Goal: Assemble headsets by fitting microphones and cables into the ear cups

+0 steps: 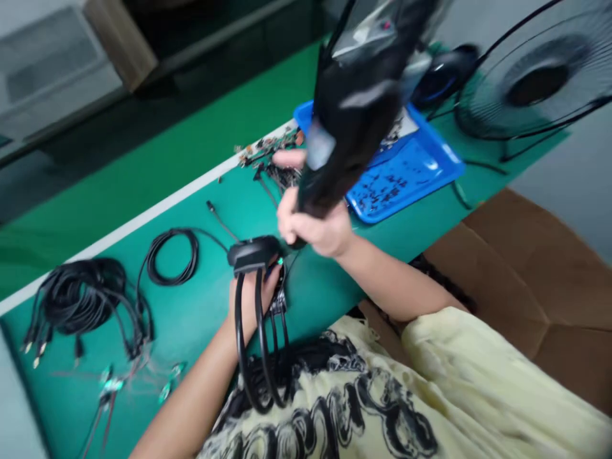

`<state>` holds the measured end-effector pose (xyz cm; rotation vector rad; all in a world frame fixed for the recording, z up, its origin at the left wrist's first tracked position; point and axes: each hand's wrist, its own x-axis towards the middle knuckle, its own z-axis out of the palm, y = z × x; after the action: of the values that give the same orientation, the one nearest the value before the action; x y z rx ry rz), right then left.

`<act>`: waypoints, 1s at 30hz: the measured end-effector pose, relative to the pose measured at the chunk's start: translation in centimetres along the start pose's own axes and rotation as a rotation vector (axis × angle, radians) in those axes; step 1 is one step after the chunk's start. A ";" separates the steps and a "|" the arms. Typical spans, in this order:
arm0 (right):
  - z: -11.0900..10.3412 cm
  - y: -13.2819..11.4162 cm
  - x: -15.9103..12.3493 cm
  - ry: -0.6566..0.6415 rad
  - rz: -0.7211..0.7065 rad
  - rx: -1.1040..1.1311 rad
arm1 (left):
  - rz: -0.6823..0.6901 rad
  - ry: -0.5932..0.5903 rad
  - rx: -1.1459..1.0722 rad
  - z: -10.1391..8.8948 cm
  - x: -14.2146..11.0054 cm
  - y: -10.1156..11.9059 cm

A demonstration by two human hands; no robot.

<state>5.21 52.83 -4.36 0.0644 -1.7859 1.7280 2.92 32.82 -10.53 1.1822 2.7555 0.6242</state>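
- Over the green table (191, 319), my right hand (332, 231) is wrapped round the low end of a long black thing (351, 124); blur keeps me from saying whether it is a bag or a tool.
- Its long axis climbs from my fist up and away to the right, crossing in front of the blue tray (428, 172).
- My left hand (248, 296) is closed about the headset (255, 250) at its dark cup, thumb bent along the side; most of those fingers are hidden, so I cannot tell how firmly they grip.
- From my right fingers, the headset lies to the left and a little nearer my body. The black thing's low end is just beside the cup; I can't tell whether they touch.
- The headset's band runs lengthwise from the cup towards my shirt (454, 357), the left hand being the nearer one.
- Big dark letters sprawl across that shirt, too distorted to read surely. A pale patch (319, 148) on the black thing may be a label, with no legible words. No brand can be read.
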 end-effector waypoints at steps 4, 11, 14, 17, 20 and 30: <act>-10.6 -1.4 6.8 0.472 -0.239 -0.247 | 0.138 0.028 0.031 0.4 0.0 -1.0; -18.7 2.7 12.0 0.438 -0.141 -0.520 | 0.238 0.107 0.143 0.3 -0.4 -1.7; -17.7 3.6 11.4 0.449 -0.157 -0.411 | 0.221 0.126 0.166 0.2 -0.3 -1.6; -17.1 3.0 10.8 0.437 -0.163 -0.262 | 0.184 0.135 0.155 0.1 0.0 -1.5; -16.2 1.7 9.5 0.387 -0.117 -0.189 | 0.177 0.105 0.146 0.0 0.1 -1.0; -2.9 -2.7 -0.9 0.099 0.007 0.321 | -0.256 -0.033 0.063 -0.3 0.2 1.4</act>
<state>8.35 54.77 -2.64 0.1059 -1.4269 1.9735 3.67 33.69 -9.69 0.8193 2.8507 0.4894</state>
